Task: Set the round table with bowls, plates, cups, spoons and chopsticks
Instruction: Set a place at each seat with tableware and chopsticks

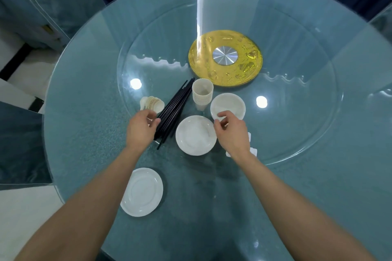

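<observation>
The desk was a big round glass-topped one, so I'll place everything off the stack of white plates near its middle. Way left of that stack a nested row of spoons lay on its side. The left hand was just left of the stack, fingers curled with the tips at the near ends of the black chopsticks. Honestly couldn't tell if it had hold of any. A single plate sat alone, closer to the person than the stack and a bit left. The chopsticks lay right beside the stack's left edge, angled away. Behind the stack stood nested cups. Behind-right was a white bowl, and the right hand, just right of the stack, pinched its near rim. A gold disc sat well beyond the stack.
</observation>
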Demonstrator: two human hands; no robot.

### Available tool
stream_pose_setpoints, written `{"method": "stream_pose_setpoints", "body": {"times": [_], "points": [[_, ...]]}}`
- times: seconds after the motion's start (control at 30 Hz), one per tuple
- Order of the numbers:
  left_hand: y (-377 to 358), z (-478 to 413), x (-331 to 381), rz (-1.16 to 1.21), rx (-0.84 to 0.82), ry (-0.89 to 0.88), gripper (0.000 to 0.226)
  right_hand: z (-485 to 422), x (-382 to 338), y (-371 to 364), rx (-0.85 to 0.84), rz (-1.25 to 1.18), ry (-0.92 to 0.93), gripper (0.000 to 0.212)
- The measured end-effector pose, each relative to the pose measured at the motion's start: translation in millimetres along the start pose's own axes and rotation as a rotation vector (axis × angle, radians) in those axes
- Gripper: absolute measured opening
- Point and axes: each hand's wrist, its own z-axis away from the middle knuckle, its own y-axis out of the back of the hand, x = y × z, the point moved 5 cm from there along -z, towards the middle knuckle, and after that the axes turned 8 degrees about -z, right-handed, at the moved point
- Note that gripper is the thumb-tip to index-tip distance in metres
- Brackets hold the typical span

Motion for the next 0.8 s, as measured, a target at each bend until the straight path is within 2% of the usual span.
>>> {"method": "stream_pose_setpoints", "body": {"times": [0.17, 0.37, 0.43, 0.53, 0.63, 0.8], "points": [[-20, 11, 60, 0.097, -0.083, -0.097, 0.008, -22, 18, 39, 0.171, 0.019, -0.095, 0.026], [-56, 16, 129, 0.135, -0.236, -0.171, 0.033, -44, 41, 53, 0.118, 0.049, -0.228, 0.061], [-66, 16, 146, 0.113, -0.275, -0.159, 0.040, -47, 45, 53, 0.092, 0.065, -0.220, 0.055], [-76, 19, 162, 0.123, -0.321, -0.151, 0.031, -50, 49, 50, 0.080, 0.064, -0.199, 0.041], [-78, 23, 167, 0.123, -0.306, -0.170, 0.025, -51, 47, 49, 0.073, 0.079, -0.178, 0.037], [-74, 29, 168, 0.079, -0.272, -0.222, 0.030, -49, 39, 48, 0.051, 0.112, -0.089, 0.029]]}}
